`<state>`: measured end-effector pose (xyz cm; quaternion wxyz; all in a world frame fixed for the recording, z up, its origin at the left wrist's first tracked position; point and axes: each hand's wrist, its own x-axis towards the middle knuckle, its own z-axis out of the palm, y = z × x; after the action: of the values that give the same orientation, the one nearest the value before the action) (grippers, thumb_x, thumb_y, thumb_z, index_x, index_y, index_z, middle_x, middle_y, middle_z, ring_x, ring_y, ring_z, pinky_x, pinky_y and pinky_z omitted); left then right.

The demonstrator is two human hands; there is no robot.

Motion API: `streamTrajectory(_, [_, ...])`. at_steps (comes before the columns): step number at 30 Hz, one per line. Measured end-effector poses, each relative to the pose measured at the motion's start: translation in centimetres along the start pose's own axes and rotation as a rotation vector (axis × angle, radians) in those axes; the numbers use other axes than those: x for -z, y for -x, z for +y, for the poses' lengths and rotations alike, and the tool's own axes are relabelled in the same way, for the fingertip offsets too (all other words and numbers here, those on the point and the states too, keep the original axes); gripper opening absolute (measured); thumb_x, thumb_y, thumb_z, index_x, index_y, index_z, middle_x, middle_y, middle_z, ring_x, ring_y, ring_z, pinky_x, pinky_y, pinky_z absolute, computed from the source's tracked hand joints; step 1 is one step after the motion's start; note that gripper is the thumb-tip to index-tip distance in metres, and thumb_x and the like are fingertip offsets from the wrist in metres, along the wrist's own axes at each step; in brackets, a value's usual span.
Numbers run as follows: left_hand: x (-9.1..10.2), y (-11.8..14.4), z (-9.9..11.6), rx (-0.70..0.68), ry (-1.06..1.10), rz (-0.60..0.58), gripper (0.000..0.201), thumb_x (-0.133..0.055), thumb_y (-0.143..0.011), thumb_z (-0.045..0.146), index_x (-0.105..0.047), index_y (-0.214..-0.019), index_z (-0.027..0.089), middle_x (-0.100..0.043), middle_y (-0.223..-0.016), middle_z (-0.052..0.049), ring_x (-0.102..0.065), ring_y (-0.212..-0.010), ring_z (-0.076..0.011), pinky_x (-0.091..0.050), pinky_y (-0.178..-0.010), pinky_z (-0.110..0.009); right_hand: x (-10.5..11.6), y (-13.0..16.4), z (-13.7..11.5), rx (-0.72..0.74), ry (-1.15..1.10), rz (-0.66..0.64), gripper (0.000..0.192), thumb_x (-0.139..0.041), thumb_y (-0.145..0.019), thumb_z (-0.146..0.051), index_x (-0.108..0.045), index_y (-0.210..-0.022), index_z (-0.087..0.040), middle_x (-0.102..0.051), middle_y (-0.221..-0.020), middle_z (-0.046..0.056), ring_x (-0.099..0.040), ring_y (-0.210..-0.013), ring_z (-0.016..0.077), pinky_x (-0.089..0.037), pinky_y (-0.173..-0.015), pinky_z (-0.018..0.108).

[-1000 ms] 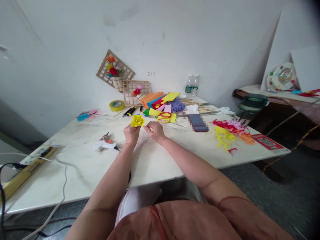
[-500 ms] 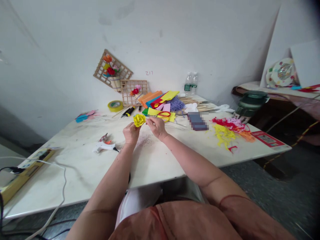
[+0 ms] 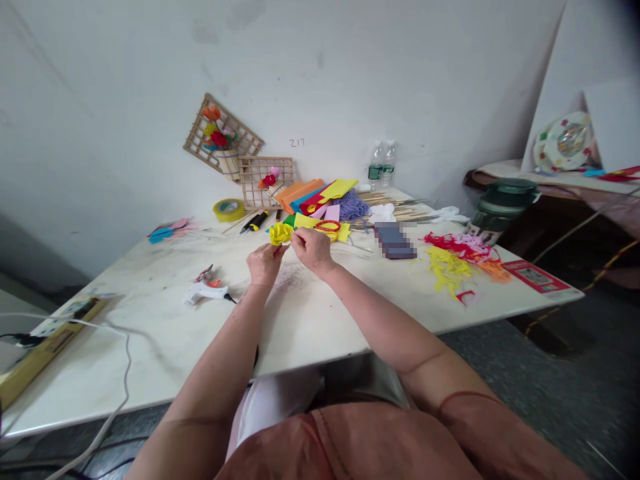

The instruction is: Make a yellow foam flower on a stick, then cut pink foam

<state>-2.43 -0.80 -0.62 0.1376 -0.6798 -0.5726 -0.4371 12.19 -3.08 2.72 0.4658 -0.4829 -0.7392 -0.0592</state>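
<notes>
A yellow handmade flower [image 3: 281,233] with layered petals is held up over the middle of the table. My left hand [image 3: 265,265] is closed round its base from below; the stem is hidden by the fingers. At the flower's right edge, my right hand [image 3: 312,249] pinches what looks like a petal, its fingertips pressed together. Just behind the hands lie yellow sheets [image 3: 306,222] and red-handled scissors [image 3: 329,227]. A white glue gun [image 3: 205,292] rests on the table left of my left forearm.
Yellow tape [image 3: 229,211], a black-and-yellow cutter [image 3: 260,221] and two lattice panels with flowers [image 3: 267,183] are at the back. A phone [image 3: 395,241], yellow scraps [image 3: 447,268] and a dark green jug [image 3: 503,212] lie rightward. A power strip [image 3: 63,340] with cables sits left.
The yellow flower has tilted, so its side shows more than its face. My right hand has turned slightly at its edge, fingers still pinched. My left hand keeps its grip.
</notes>
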Motion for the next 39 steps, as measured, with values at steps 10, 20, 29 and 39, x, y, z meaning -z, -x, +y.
streamTrajectory(10, [0.3,0.1,-0.2,0.236,0.211,0.04,0.035,-0.059,-0.069,0.05,-0.06,-0.054,0.018,-0.052,-0.046,0.001,-0.04,-0.046,-0.0099,-0.027,-0.049,-0.024,-0.6,0.1,0.8,-0.149,-0.16,-0.07,0.038,-0.031,-0.093,-0.035,-0.063,-0.081,-0.017,-0.066,-0.078,0.003,-0.059,-0.076,0.0118,-0.034,-0.066,0.019])
streamTrajectory(20, [0.7,0.0,0.3,0.333,0.395,0.056,0.031,-0.062,-0.066,0.047,-0.061,-0.056,0.018,-0.059,-0.05,0.0,-0.049,-0.049,-0.0112,-0.037,-0.051,-0.023,-3.2,1.7,0.6,-0.166,-0.073,-0.437,0.025,-0.049,-0.083,-0.034,-0.067,-0.097,-0.025,-0.069,-0.09,0.003,-0.062,-0.084,0.0171,-0.04,-0.066,0.024])
streamTrajectory(29, [0.2,0.4,1.2,0.467,0.744,0.025,0.032,-0.07,-0.058,0.045,-0.058,-0.057,0.016,-0.055,-0.05,0.002,-0.047,-0.047,-0.0089,-0.041,-0.049,-0.021,-3.8,2.1,0.1,-0.11,-0.006,-0.474,0.03,-0.042,-0.088,-0.034,-0.069,-0.088,-0.021,-0.069,-0.083,0.007,-0.063,-0.078,0.0172,-0.038,-0.062,0.023])
streamTrajectory(39, [0.5,0.4,0.9,0.368,0.859,-0.167,0.026,-0.072,-0.057,0.038,-0.068,-0.068,0.015,-0.062,-0.057,-0.001,-0.054,-0.053,-0.0115,-0.046,-0.054,-0.024,-4.4,2.2,1.5,-0.133,-0.071,-0.517,0.027,-0.042,-0.089,-0.033,-0.067,-0.09,-0.024,-0.069,-0.087,0.001,-0.062,-0.081,0.0151,-0.038,-0.062,0.022])
